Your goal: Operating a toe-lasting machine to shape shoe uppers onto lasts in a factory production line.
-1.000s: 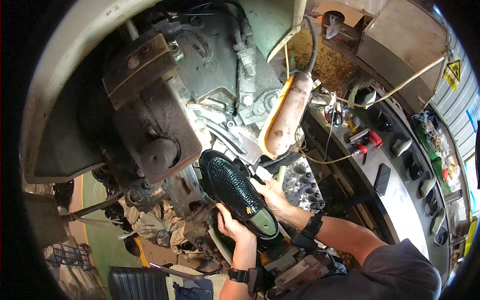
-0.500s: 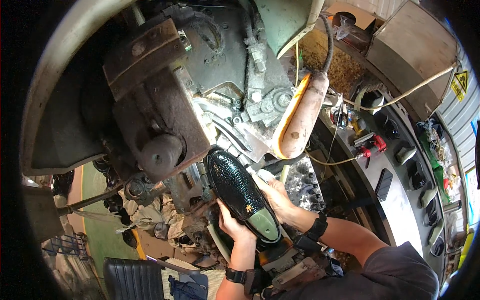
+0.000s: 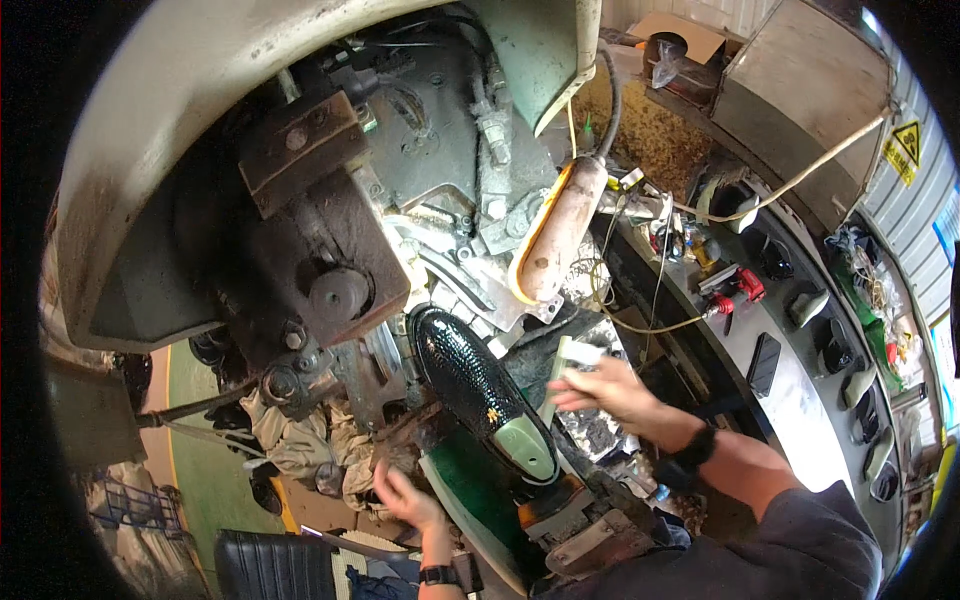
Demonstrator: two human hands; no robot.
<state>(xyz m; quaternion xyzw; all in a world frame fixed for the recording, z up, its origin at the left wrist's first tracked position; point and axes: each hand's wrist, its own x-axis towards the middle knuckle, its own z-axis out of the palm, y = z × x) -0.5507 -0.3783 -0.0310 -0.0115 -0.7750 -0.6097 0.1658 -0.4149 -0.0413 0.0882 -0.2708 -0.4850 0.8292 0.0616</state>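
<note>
A glossy black, scale-textured shoe upper [image 3: 462,365] with a small gold emblem sits on a green shoe last [image 3: 527,447], toe pointing up into the metal machine [image 3: 330,250]. My left hand [image 3: 405,497] is off the shoe, to its lower left, blurred, with fingers apart and nothing visible in them. To the right of the shoe, my right hand [image 3: 612,395] is also away from it, fingers stretched leftward and smeared by motion. A white patch [image 3: 583,352] shows at its index finger; whether it is worn or held I cannot make out. A pale upright bar [image 3: 558,380] stands beside those fingertips.
An orange-edged work lamp [image 3: 565,235] hangs over the machine. On the curved metal bench [image 3: 800,440] at right lie a red power tool [image 3: 738,290], a black phone [image 3: 764,362] and several shoe parts. A black chair [image 3: 270,565] stands at lower left, near beige cloths [image 3: 300,425].
Both hands have let go of the shoe: the left moved down and left, the right moved right. The shoe stays at the machine. The view has shifted slightly.
</note>
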